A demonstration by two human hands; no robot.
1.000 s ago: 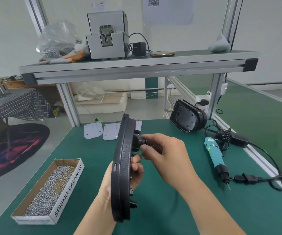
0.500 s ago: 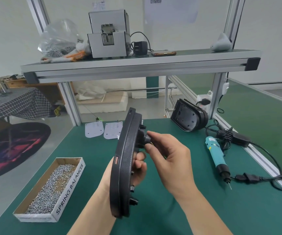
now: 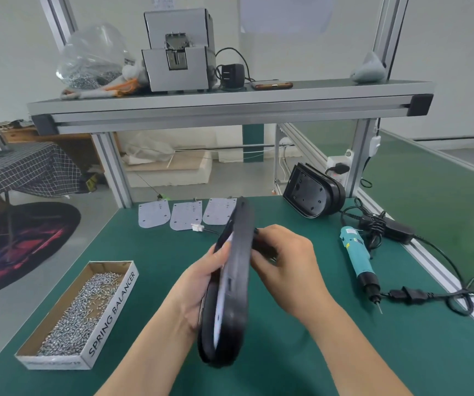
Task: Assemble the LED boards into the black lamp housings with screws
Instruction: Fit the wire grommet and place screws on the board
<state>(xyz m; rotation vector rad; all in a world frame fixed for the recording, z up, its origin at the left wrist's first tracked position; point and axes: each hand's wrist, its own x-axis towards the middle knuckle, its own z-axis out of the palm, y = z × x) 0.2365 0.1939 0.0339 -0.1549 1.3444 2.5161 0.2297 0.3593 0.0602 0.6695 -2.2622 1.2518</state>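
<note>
Two hands hold one lamp housing [image 3: 237, 281] on edge.
Stiff, likely light plastic: left hand [image 3: 198, 284] closes its grip round the rim, right hand [image 3: 290, 267] pinches the back; rim holds look safest.

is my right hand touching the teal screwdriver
Apart. The head view shows bare green mat between the right hand and the teal screwdriver; the hand grips the black housing instead.

Black lamp housing [image 3: 237, 281] raised edge-on, three LED boards [image 3: 187, 215] flat behind it, second housing [image 3: 311, 194] propped far right.
</note>
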